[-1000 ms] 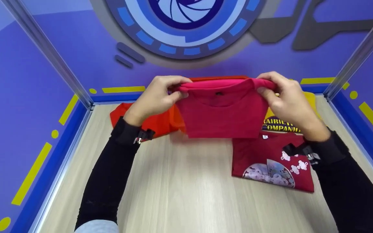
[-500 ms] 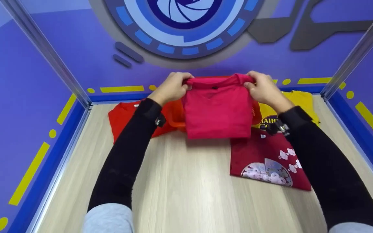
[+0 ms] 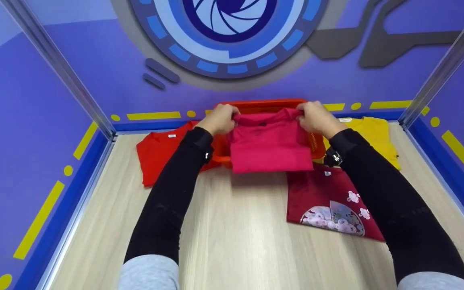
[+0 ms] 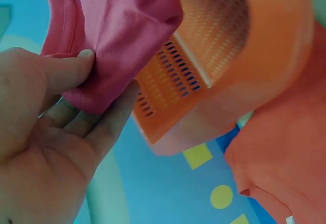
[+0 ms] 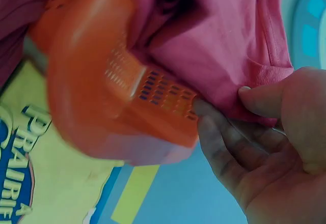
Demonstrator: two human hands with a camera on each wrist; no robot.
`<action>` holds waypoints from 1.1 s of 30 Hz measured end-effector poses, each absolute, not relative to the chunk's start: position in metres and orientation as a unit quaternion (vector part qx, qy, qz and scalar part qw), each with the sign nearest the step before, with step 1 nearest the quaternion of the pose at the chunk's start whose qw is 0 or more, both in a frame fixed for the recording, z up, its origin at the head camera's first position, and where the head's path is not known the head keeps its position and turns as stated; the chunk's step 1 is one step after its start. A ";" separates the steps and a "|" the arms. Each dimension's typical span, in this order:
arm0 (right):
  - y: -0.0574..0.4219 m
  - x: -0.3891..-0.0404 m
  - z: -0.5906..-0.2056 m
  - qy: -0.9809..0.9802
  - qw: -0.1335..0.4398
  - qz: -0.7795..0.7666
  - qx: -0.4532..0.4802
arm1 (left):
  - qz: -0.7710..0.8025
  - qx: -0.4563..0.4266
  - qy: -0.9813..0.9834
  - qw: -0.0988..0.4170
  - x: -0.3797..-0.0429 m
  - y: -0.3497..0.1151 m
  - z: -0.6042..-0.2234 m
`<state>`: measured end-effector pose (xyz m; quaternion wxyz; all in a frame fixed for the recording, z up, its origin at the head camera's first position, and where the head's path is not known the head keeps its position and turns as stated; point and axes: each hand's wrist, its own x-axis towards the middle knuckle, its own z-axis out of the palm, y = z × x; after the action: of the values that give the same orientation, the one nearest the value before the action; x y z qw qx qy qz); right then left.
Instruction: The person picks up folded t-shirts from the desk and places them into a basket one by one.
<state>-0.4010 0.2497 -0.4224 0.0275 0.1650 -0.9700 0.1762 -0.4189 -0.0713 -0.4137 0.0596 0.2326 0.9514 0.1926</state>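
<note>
A folded pink T-shirt hangs between the two hands, over an orange basket with slotted walls. The left hand pinches the shirt's upper left corner between thumb and fingers, which the left wrist view shows close up on the pink cloth. At the upper right corner the right hand pinches it the same way; its thumb lies on top of the fabric in the right wrist view. The shirt's lower edge reaches the basket's front rim, and the basket's inside is mostly hidden behind it.
A folded red shirt lies left of the basket. To its right is a yellow shirt, with a dark red printed shirt in front. Blue-purple panels stand behind and at both sides of the wooden table.
Both hands have moved closer together, carrying the pink shirt back and down over the basket. The shirt now tilts flatter, and more of the basket's back rim shows.
</note>
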 end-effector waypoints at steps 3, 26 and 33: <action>0.249 -0.402 -0.427 -0.975 -0.011 0.150 0.166 | 0.164 0.232 0.956 0.079 -0.419 -0.068 -0.422; 0.223 -0.406 -0.432 -0.983 -0.101 0.064 0.137 | 0.059 0.176 0.973 0.136 -0.415 -0.049 -0.433; 0.222 -0.409 -0.431 -0.985 -0.113 0.057 0.117 | 0.072 0.167 0.974 0.138 -0.416 -0.048 -0.428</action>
<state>-0.4094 0.2222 -0.4310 -0.1127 0.1173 -0.9850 0.0570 -0.4161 -0.0483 -0.4285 0.1380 0.1667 0.9736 0.0722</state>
